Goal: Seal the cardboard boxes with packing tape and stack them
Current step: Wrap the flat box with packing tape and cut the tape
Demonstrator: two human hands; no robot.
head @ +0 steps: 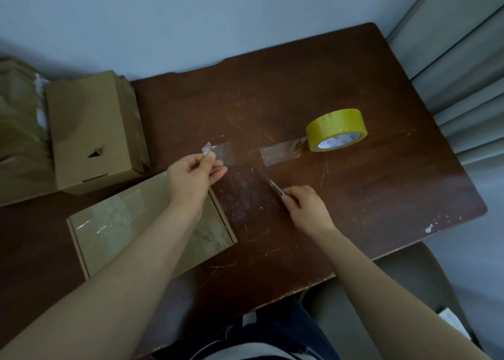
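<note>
My left hand (195, 175) pinches one end of a clear strip of packing tape (226, 152) held above the dark wooden table (381, 190). My right hand (306, 208) grips a small cutter (275, 186) whose blade points up toward the gap in the tape. A loose tail of tape (281, 153) leads to the yellow tape roll (336, 129), which stands on edge to the right. A flat cardboard box (122, 228) with shiny tape across its top lies under my left forearm. A taller cardboard box (92, 130) stands at the left edge of the table.
Crumpled brown paper and cardboard (19, 130) are piled at the far left beside the tall box. A grey chair (395, 291) sits at the lower right, and grey slatted panels (463, 73) rise at the right. The wall runs behind the table.
</note>
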